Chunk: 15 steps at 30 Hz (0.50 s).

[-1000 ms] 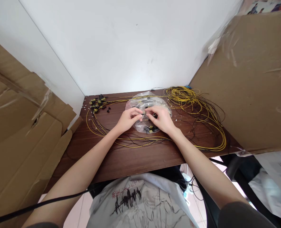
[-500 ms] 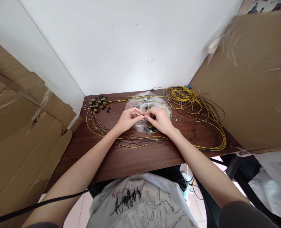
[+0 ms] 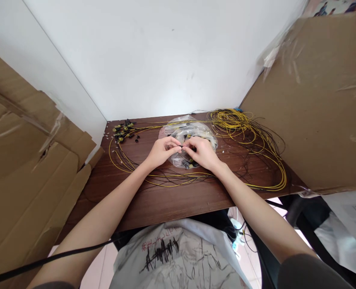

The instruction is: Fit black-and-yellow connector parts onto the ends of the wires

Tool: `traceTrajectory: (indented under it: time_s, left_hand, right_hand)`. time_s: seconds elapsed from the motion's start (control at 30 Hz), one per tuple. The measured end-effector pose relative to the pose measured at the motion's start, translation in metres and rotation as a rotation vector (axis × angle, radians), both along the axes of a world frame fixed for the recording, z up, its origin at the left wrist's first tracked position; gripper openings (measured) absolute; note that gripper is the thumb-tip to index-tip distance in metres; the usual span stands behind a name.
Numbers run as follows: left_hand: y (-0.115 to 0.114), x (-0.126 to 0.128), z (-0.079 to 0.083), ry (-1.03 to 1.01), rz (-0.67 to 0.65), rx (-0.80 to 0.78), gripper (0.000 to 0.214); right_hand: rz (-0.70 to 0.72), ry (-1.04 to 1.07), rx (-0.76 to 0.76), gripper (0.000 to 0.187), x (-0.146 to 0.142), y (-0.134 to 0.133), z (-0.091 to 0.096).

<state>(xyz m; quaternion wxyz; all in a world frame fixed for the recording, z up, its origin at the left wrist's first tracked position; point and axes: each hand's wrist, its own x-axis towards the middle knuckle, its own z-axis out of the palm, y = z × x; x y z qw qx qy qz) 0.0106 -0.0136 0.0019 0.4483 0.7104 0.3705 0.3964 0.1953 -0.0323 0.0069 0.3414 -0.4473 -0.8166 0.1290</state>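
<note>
Over a clear plastic bag (image 3: pixel 178 160), my left hand (image 3: pixel 163 151) and my right hand (image 3: pixel 202 151) meet fingertip to fingertip. Both pinch a small black part (image 3: pixel 181 146), mostly covered by the fingers and too small to name its kind. Inside or on the bag lie small black and yellow pieces (image 3: pixel 191 163). Yellow and black wires (image 3: pixel 178 175) run across the wooden table, passing below both hands. At the left back, a cluster of black connectors with yellow ends (image 3: pixel 123 130) sits on the table.
A big coil of yellow wire (image 3: pixel 229 120) lies at the back right of the brown table (image 3: pixel 178 204). Cardboard (image 3: pixel 30 132) borders the left side, and another cardboard sheet (image 3: pixel 313 100) stands on the right. A white wall (image 3: pixel 166 60) closes off the back.
</note>
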Motion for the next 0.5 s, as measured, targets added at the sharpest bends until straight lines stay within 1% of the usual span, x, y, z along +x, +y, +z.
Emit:
traceTrajectory:
  time_s: [0.17,0.27,0.4,0.5]
  left_hand:
    - [-0.001,0.0011,0.002,-0.006,0.019,0.024,0.021]
    - [-0.0009,0.001,0.0022,-0.005,0.018,0.018,0.021]
    - [-0.0006,0.0004,0.0022,0.024,0.021,0.038,0.021]
    - [-0.0005,0.0003,0.0023,0.039,0.031,0.052,0.021]
  right_hand:
    - [0.043,0.002,0.004,0.018,-0.0012,-0.0018,0.0022]
    - [0.022,0.005,0.006,0.023,-0.0011,-0.0016,0.0031]
    - [-0.013,-0.024,0.003,0.013,0.001,0.0014,0.0005]
    - [-0.008,-0.077,0.023,0.014,0.0028,0.0036,-0.0022]
